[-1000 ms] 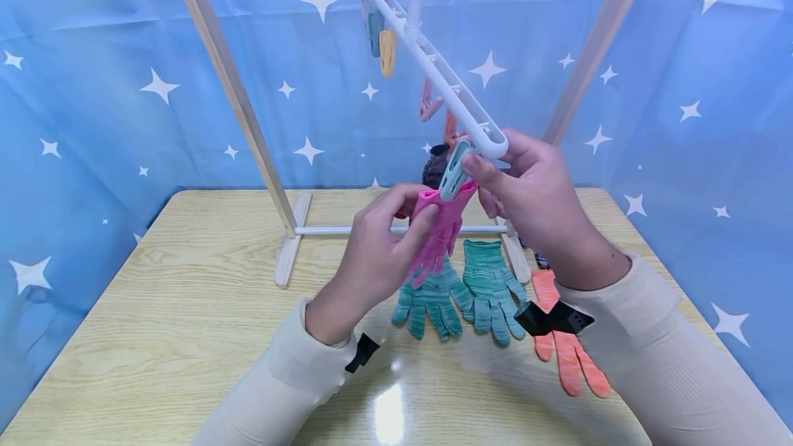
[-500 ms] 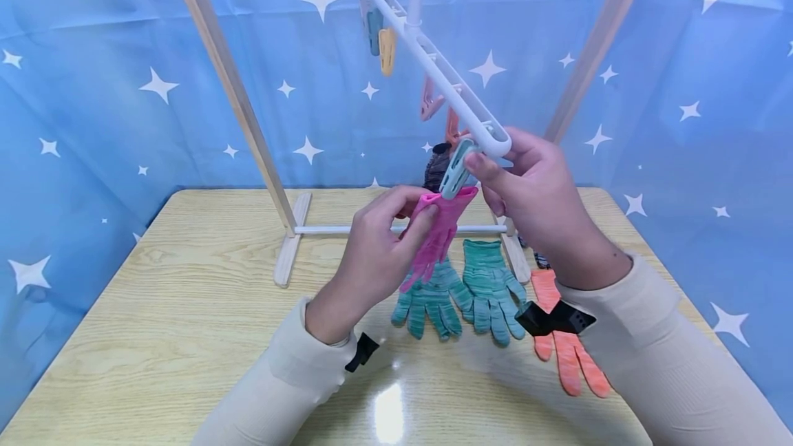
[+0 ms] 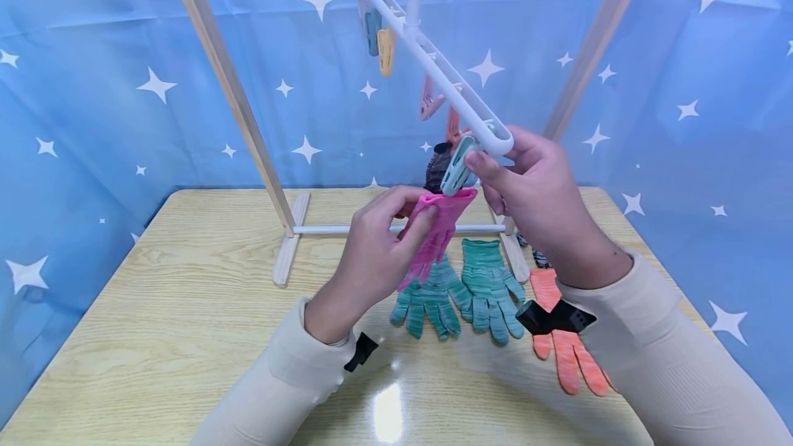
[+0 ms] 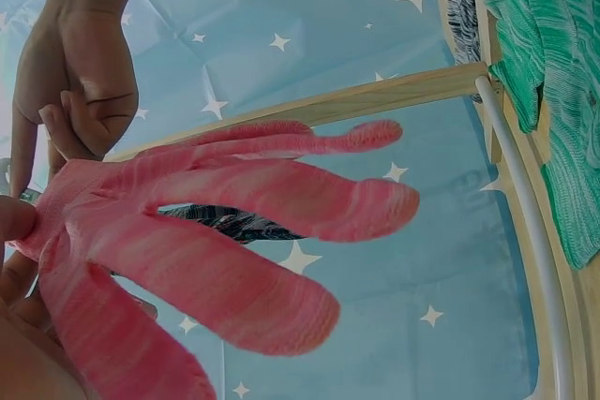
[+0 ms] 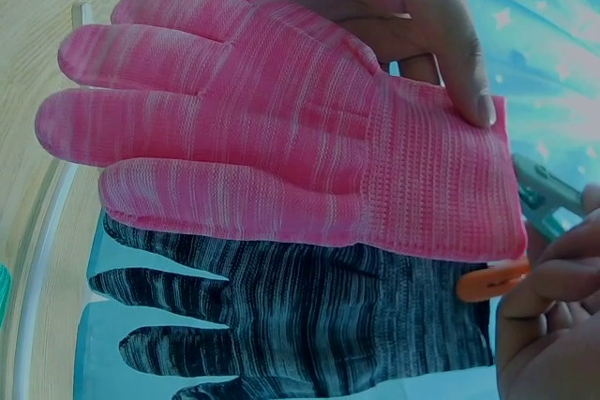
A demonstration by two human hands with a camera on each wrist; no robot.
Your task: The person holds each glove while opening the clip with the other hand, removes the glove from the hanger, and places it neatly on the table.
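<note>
A pink knit glove hangs fingers-down from my left hand, which pinches its cuff between thumb and fingers. My right hand pinches a pale teal clothespin at the near end of the white hanger bar. The clothespin's lower tip is at the cuff's top edge; I cannot tell whether it bites the fabric. In the right wrist view the pink glove lies in front of a black-and-grey glove, whose cuff is held by an orange clothespin.
Two green gloves and an orange glove lie on the wooden table. Wooden posts with a white crossbar stand around the hanger. Yellow and pink clothespins hang from the bar.
The teal clothespin's tip has risen slightly from overlapping the pink cuff to its top edge. The hanger's near end has shifted slightly right. Both hands keep their holds.
</note>
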